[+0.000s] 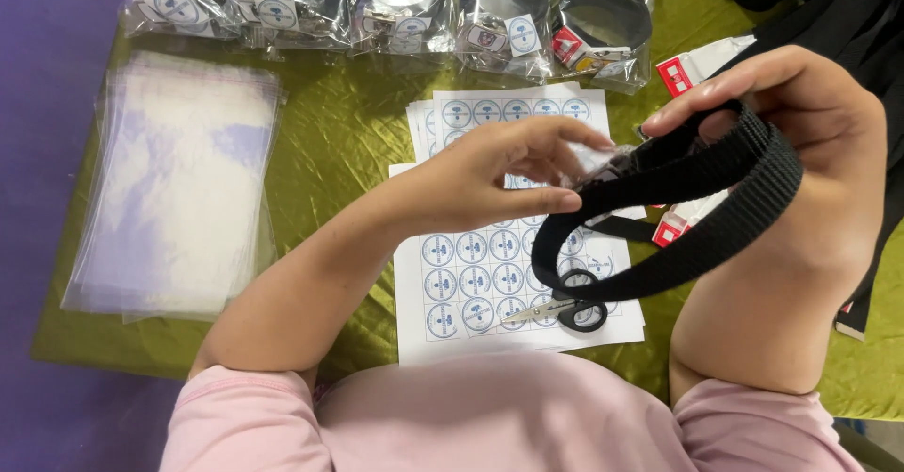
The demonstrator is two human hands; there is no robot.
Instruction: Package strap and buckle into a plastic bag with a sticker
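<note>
Fingers [565, 166] pinch looped black webbing strap [716, 199], seemingly buckled.

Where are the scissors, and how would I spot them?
Find the olive-green cloth, then the white sheets of round stickers in its middle. The scissors lie on the lower sheet's bottom edge, the only thing with black loop handles and metal blades.

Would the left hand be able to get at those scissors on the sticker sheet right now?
Probably yes: the scissors lie uncovered just below the left hand, but its fingers are pinching the black strap, so it would have to let go first.
</note>
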